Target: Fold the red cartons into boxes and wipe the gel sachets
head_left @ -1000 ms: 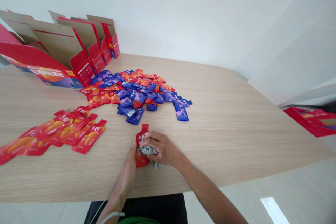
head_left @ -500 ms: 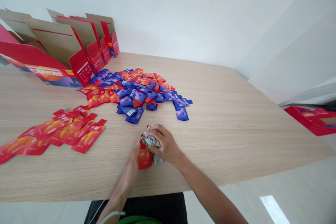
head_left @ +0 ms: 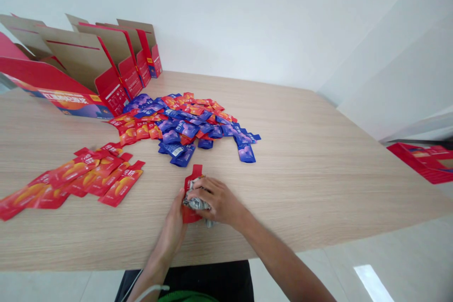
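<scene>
Near the table's front edge, my left hand (head_left: pixel 175 222) grips a red pouch (head_left: pixel 188 215) by its left side. The pouch's narrow neck points away from me. My right hand (head_left: pixel 219 200) is closed around a bunched grey-and-white cloth (head_left: pixel 197 202), which presses on the face of the pouch and hides its middle. To the left lies a group of overlapping red pouches (head_left: pixel 122 184). Beyond my hands spreads a mixed heap of red pouches and blue pouches (head_left: pixel 186 128).
Several open red cardboard boxes (head_left: pixel 79 99) stand at the back left against the white wall. Another red box (head_left: pixel 421 163) is at the far right, beyond the edge of the wooden table (head_left: pixel 300 165).
The cloth in my right hand has slid down the pouch toward me and slightly left, uncovering the pouch's neck. My left hand keeps its hold on the pouch.
</scene>
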`<state>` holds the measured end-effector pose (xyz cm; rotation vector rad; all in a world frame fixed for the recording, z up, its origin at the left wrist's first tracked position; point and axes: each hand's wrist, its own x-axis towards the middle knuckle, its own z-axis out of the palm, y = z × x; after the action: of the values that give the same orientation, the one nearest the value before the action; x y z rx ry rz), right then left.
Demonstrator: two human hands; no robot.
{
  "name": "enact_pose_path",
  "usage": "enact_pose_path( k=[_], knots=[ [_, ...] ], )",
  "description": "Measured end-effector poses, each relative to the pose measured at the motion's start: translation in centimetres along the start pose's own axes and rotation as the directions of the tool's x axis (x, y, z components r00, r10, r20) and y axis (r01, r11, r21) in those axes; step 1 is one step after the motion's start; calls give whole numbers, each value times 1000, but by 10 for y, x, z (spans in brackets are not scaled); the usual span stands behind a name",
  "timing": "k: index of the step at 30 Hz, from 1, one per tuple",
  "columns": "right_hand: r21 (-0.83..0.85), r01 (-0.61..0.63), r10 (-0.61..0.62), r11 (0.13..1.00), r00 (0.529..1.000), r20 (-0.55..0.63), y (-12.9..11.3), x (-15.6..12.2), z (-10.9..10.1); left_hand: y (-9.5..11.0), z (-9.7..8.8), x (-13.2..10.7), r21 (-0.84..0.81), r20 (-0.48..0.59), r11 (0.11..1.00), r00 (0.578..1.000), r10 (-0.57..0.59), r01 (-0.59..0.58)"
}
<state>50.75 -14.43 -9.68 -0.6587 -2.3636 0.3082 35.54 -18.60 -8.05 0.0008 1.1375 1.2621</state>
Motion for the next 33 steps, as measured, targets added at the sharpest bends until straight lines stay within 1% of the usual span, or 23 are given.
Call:
enact_pose_path(
  k=[3,4,6,8,11,13,15,17,19,21,23,24,26,28,29,30,32,33],
  knots=[
    [37,-121,126,992,978,-164,2,1,-3,-6,-6,3,47,62,999,998,-5,2],
    [50,-149,155,988,969,-194,3,1,-4,-8,-8,4,60,67,998,998,-6,2],
    [61,-173,181,983,963,-199,5,1,-6,-11,-11,7,66,74,998,997,-6,1],
    [59,-138,146,989,976,-162,5,1,-8,-13,-11,9,46,89,999,996,7,-11],
    [37,-5,7,999,998,-59,5,0,-7,-10,-7,10,5,77,999,996,36,-36],
    [29,83,-83,996,996,26,4,-1,-5,-5,-3,8,-14,37,1000,999,26,-25],
    [33,133,-135,991,986,98,3,-2,-4,0,0,5,-41,10,999,1000,-6,6],
    [27,129,-131,991,981,143,2,-3,-3,3,0,3,-82,26,996,999,-19,21],
    [4,80,-80,997,986,148,3,-3,-4,4,-2,2,-118,73,993,997,1,8],
    [3,15,-15,1000,996,86,5,-4,-6,3,-6,3,-127,132,992,991,5,12],
    [52,-41,43,998,998,-38,6,-4,-9,2,-11,5,-125,215,992,977,-8,35],
    [87,-66,76,994,991,-114,6,-3,-11,1,-13,7,-125,267,991,964,-14,49],
    [143,-109,144,984,956,-256,5,-2,-15,0,-18,12,-147,361,988,933,1,56],
    [160,-153,203,975,908,-366,3,-1,-19,-1,-22,16,-182,418,982,908,24,58],
    [159,-170,221,973,888,-403,2,0,-21,-1,-23,18,-193,424,979,905,29,59],
    [157,-179,231,971,871,-433,1,0,-23,-1,-24,19,-198,402,979,915,32,52],
    [158,-172,227,972,853,-470,0,1,-26,-1,-21,18,-182,304,983,952,46,11],
    [160,-157,216,974,852,-477,0,1,-28,-1,-19,17,-163,257,986,965,60,-19]
  ],
)
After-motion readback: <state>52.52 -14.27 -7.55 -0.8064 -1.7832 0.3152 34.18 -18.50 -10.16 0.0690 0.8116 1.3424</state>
